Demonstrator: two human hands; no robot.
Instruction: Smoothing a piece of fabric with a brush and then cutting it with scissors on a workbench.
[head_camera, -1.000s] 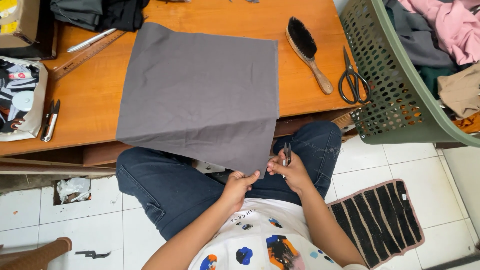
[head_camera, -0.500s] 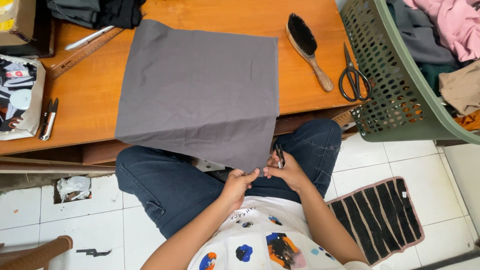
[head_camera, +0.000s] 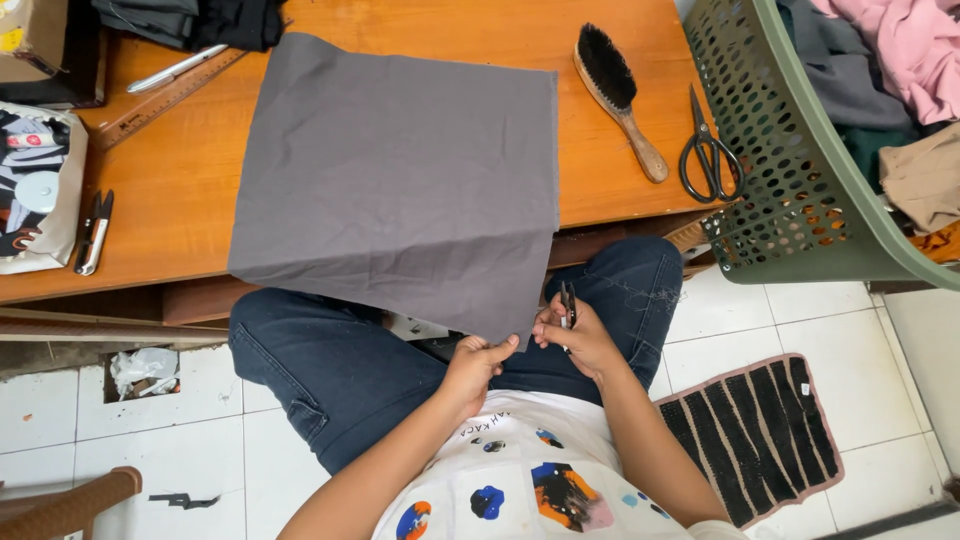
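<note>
Hanging over the near edge of the wooden table (head_camera: 180, 190), a grey cloth (head_camera: 400, 170) lies spread across the table's middle, its lower corner drooping down to the person's lap. The left hand (head_camera: 475, 362) pinches that hanging corner between thumb and fingers. The right hand (head_camera: 578, 335) sits just beside it, closed around a small pair of thread snips (head_camera: 568, 305), whose dark tips point up next to the cloth's edge; whether the blades touch the cloth cannot be told.

Toward the table's right edge lie a wooden-handled brush (head_camera: 620, 95) with dark bristles and, further right, a pair of black scissors (head_camera: 708, 150). A green perforated basket (head_camera: 790, 170) full of clothes stands against that right edge. Near the left edge rests a second pair of snips (head_camera: 95, 232), with a wooden ruler (head_camera: 165, 100) and a silver pen (head_camera: 175, 68) toward the far left corner. A striped mat (head_camera: 765, 435) lies on the tiled floor (head_camera: 100, 440).
</note>
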